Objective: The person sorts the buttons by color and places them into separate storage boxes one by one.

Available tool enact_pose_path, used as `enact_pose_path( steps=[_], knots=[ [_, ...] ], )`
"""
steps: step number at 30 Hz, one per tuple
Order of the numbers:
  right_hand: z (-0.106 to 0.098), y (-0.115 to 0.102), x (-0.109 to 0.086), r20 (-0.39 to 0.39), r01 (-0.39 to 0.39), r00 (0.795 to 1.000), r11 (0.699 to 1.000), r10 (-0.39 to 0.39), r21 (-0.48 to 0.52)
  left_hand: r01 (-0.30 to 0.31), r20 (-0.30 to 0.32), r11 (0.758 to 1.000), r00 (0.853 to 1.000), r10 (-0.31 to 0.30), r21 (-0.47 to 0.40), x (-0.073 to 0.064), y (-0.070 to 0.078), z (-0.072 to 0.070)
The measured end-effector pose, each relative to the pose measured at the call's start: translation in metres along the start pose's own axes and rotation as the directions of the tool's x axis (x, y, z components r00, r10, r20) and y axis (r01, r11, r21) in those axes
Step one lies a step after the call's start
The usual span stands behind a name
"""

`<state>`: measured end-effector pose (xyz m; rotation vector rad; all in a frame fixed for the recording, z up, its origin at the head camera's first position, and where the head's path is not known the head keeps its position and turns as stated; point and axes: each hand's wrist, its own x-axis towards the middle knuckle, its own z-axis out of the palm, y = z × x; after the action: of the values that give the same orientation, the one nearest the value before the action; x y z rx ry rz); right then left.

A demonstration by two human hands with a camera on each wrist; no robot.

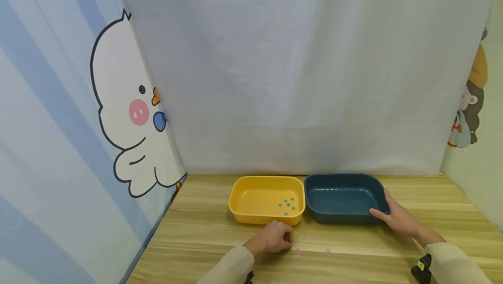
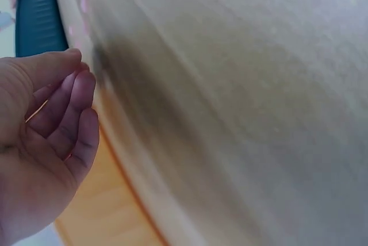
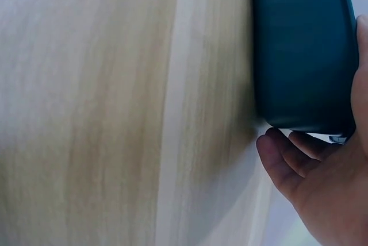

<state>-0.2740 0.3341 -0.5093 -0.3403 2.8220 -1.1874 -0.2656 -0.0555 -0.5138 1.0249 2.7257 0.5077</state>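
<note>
My left hand (image 1: 273,237) is low over the table in front of the yellow basin (image 1: 251,220), fingers curled, thumb and forefinger tips together. In the left wrist view those fingertips (image 2: 73,56) come close to the wood; I cannot tell whether a small piece is between them. Several small pink discs (image 1: 304,238) lie just right of this hand. Several small blue discs (image 1: 288,205) lie on the yellow basin's floor. My right hand (image 1: 401,217) grips the right end of the dark blue basin (image 1: 346,219), thumb at its front corner, other fingers around the end (image 3: 282,160).
The two basins stand side by side, nearly touching, at the back of the wooden table (image 1: 188,240). A grey-white curtain (image 1: 298,79) hangs behind them. On the left is a wall panel with a cartoon bird (image 1: 122,79).
</note>
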Motion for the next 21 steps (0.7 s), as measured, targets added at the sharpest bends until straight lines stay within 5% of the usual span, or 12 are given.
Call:
enact_pose_path(
  steps=[11,21],
  knots=[
    [-0.001,-0.003,0.0,0.019,-0.007,1.0,1.0,0.007,0.004,-0.189,0.022,0.982,0.982,0.189,0.007,-0.003,0.029,-0.035],
    [-0.001,-0.003,0.001,0.023,-0.014,1.0,1.0,0.014,-0.006,-0.19,-0.039,0.979,0.982,0.187,-0.078,0.013,0.054,-0.07]
  ],
)
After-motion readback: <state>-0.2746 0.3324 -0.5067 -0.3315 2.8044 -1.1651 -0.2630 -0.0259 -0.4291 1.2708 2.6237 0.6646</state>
